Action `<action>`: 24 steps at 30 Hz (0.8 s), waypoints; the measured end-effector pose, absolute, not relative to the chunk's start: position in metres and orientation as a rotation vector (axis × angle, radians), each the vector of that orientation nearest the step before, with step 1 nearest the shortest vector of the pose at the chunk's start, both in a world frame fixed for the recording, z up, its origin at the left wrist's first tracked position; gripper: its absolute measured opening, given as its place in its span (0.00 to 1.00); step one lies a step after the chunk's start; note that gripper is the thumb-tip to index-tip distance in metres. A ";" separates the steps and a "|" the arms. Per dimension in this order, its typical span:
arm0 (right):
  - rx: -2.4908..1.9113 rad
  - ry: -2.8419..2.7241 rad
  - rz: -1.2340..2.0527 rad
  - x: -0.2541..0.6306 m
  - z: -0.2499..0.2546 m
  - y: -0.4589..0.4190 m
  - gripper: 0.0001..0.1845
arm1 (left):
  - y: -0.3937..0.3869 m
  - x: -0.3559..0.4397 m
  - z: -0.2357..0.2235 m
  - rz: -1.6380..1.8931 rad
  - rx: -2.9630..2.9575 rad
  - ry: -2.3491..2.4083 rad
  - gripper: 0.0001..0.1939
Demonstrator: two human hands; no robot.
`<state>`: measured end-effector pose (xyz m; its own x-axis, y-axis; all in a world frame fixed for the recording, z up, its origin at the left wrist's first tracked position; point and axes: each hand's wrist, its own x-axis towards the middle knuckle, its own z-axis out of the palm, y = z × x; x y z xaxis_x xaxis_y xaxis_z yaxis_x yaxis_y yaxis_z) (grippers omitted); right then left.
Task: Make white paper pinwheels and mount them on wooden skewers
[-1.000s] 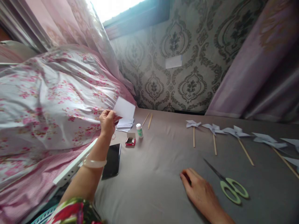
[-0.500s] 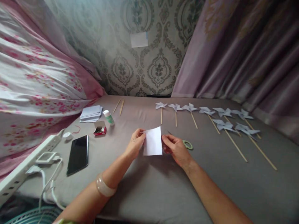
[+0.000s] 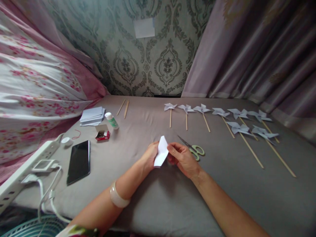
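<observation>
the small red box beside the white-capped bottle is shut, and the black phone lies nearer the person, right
Not quite: in the head view the small red box is open, its flap raised, not shut. It does sit beside the white-capped bottle, and the black phone does lie nearer the person.

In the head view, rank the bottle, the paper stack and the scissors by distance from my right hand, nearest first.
From the right hand:
1. Scissors: just beyond the hand, toward its right.
2. Bottle: off to the left, farther back.
3. Paper stack: farther left, past the bottle.
</observation>
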<state>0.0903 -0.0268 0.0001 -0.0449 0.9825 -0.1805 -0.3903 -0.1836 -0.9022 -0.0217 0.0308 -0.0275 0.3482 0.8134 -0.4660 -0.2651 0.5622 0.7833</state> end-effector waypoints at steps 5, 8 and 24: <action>-1.076 -0.677 1.393 0.094 -0.008 -0.019 0.18 | 0.032 -0.030 -0.015 0.736 0.468 0.923 0.14; -1.127 -0.556 1.305 0.100 -0.015 -0.012 0.20 | 0.031 -0.036 -0.007 0.808 0.417 0.906 0.15; -1.483 -0.994 0.802 0.100 -0.019 -0.018 0.20 | 0.024 -0.037 -0.022 0.950 0.746 0.921 0.21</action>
